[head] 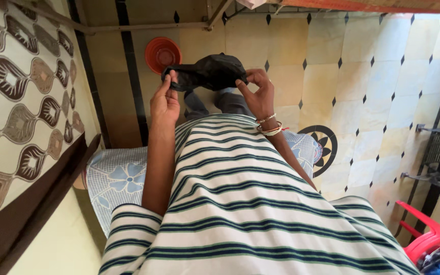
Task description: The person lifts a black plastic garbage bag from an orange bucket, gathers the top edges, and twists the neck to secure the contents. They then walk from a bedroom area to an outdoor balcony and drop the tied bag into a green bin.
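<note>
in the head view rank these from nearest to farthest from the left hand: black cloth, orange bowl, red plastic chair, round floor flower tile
1. The black cloth, pinched at its end by the left hand.
2. The orange bowl, on the floor just above that hand.
3. The round floor flower tile, off to the right past the right hand.
4. The red plastic chair, at the bottom right corner.

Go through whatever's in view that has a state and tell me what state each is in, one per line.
Black cloth item: held up off the lap, bunched, stretched between both hands.
Left hand: pinching the cloth's left end.
Right hand: pinching the cloth's right end, bangles on the wrist.
Orange bowl: on the tiled floor, apart from the hands.
Red plastic chair: only partly in view at the frame's corner.
</note>
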